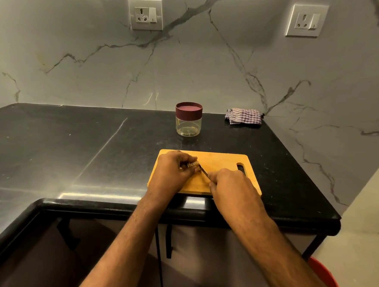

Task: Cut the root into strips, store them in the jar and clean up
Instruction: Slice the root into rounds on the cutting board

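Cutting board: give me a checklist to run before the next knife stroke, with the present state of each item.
1. Root pinned: ok, the left hand grips it on the cutting board.
2. Knife held: ok, the right hand grips the handle, blade at the root.
3. Left fingertips clear of the blade: cannot tell, they sit very close.
4. Board fully on the counter: ok, though its near edge lies close to the counter's front.
5. Jar ready for strips: not ok, its lid is on.
6. Cloth at hand for cleanup: ok, behind the board near the wall.
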`<state>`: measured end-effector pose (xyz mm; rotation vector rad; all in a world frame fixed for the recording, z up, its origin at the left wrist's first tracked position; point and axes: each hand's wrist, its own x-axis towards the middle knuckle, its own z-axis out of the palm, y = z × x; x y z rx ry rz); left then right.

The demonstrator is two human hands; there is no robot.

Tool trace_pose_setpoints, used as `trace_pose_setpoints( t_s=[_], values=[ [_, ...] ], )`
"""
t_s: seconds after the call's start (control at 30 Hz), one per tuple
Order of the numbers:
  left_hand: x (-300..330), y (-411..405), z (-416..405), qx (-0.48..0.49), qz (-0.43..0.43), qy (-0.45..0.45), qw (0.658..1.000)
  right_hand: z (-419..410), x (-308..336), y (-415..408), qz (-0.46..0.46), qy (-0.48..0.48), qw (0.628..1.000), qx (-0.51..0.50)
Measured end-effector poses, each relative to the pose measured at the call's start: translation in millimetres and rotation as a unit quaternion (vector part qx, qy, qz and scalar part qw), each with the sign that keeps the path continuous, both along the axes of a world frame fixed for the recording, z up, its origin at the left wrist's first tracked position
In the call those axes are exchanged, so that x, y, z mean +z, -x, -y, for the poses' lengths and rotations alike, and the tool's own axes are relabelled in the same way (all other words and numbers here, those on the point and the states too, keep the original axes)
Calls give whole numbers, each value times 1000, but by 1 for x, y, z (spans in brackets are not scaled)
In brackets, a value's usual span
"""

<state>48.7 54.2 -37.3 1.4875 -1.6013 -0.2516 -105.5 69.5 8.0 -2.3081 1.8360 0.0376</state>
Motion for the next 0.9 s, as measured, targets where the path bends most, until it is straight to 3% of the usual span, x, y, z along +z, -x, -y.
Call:
trace_pose_setpoints(
  t_s=[0.07, 0.13, 0.2, 0.3, 0.47, 0.6, 0.9],
  values=[
    [1, 1, 0, -3, 16, 6, 1000, 2, 3, -4, -12, -6, 1000, 1],
    [2, 0, 0, -5, 19, 7, 1000, 9, 11, -12, -47, -88, 995, -11],
    [2, -2, 0, -5, 14, 6, 1000, 16, 16, -17, -32, -111, 993, -23],
    [1, 0, 0, -2, 10, 9, 1000, 13, 14, -10, 1, -74, 997, -16],
    [3, 0, 1, -5, 40, 2, 999, -30, 6, 27, 58, 67, 996, -8],
    [5, 3, -1, -15, 79, -13, 997, -31, 4, 36, 70, 92, 993, -31],
    [6, 4, -2, -26, 73, -1, 997, -17, 6, 48, 98, 110, 988, -52]
  ],
)
